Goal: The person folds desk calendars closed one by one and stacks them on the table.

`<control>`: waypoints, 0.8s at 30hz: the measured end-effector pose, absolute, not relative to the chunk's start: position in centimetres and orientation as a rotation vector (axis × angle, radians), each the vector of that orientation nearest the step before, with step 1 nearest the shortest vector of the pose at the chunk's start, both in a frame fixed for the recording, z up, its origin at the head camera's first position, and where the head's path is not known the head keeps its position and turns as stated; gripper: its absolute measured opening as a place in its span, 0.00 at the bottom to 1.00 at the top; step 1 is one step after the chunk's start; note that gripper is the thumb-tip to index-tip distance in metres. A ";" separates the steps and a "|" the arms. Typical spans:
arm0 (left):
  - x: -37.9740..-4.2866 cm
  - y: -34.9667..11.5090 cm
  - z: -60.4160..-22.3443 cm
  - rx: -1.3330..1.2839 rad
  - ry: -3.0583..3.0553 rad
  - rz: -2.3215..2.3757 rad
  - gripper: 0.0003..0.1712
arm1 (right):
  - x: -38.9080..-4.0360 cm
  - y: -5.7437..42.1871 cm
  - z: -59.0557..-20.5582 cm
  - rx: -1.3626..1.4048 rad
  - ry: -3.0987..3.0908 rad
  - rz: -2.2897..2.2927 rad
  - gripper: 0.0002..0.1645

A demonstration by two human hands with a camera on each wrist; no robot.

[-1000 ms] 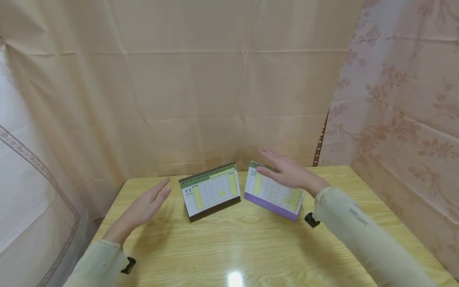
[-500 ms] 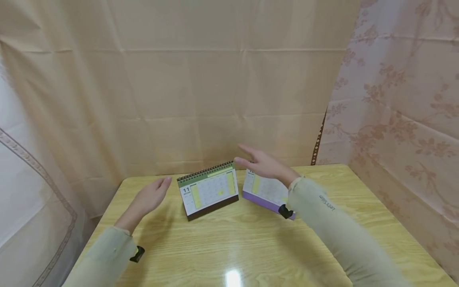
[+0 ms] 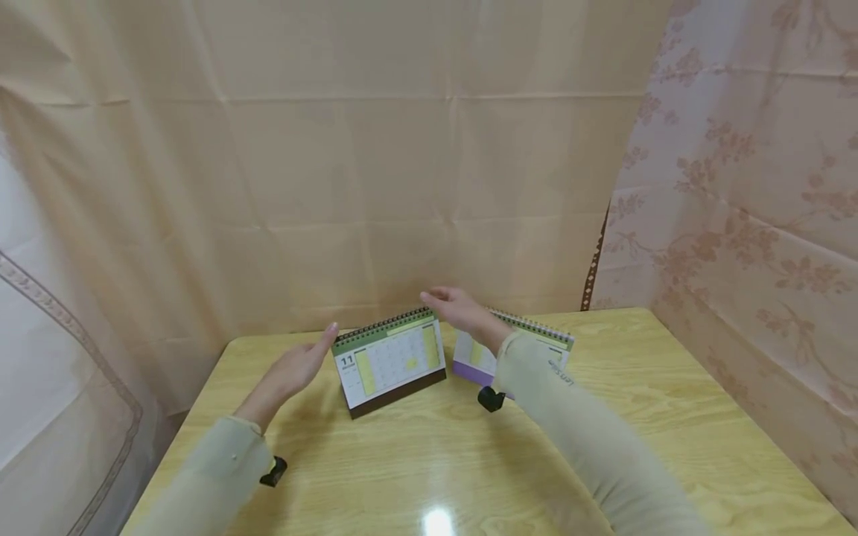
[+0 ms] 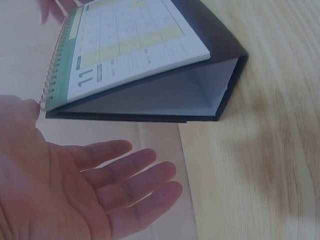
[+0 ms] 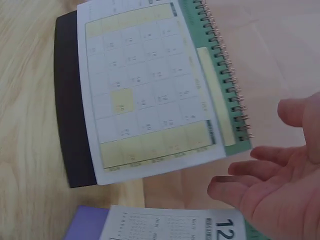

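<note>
A spiral-bound desk calendar point(image 3: 389, 361) with a dark brown base and the number 11 stands on the table between my hands. My left hand point(image 3: 295, 372) is at its left end, thumb tip right at the coil's corner. In the left wrist view the left fingers point(image 4: 135, 185) are spread and slightly bent beside the calendar's open triangular side. My right hand point(image 3: 462, 309) is at the upper right corner, thumb apart from the fingers point(image 5: 240, 192), which reach close to the coil's end. Behind the right forearm stands a second desk calendar point(image 3: 536, 335), marked 12 in the right wrist view, with a purple base.
The wood-grain table point(image 3: 402, 461) reaches back to a beige curtain point(image 3: 348, 171). A flowered pink cloth point(image 3: 751, 223) hangs on the right, a white cloth point(image 3: 53, 357) on the left. Each sleeve carries a small black device at the wrist.
My right hand has moved left and down from over the 12 calendar to the 11 calendar's right corner. The left hand has come right, up to its left corner.
</note>
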State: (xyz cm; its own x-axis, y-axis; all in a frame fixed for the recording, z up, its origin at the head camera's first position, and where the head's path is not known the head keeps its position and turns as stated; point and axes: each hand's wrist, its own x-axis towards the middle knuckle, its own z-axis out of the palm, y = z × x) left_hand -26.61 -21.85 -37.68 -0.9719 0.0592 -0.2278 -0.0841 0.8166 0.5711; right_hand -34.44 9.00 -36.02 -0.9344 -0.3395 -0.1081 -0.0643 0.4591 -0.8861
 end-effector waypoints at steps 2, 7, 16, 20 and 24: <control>-26.4 -21.7 -37.8 -0.016 2.756 0.893 0.66 | -34.5 8.6 -36.5 -0.304 2.434 -1.485 0.43; -26.3 -21.3 -37.9 0.008 2.764 0.893 0.65 | -34.5 7.8 -37.8 -0.254 2.461 -1.525 0.34; -26.3 -20.6 -38.1 0.006 2.748 0.961 0.63 | -34.0 7.6 -38.5 -0.097 2.360 -1.600 0.44; -26.3 -20.2 -38.4 -0.016 2.710 1.043 0.65 | -33.9 7.6 -38.7 -0.068 2.248 -1.652 0.64; -26.2 -20.0 -38.7 -0.016 2.676 1.112 0.64 | -34.0 7.5 -38.9 -0.065 2.190 -1.668 0.68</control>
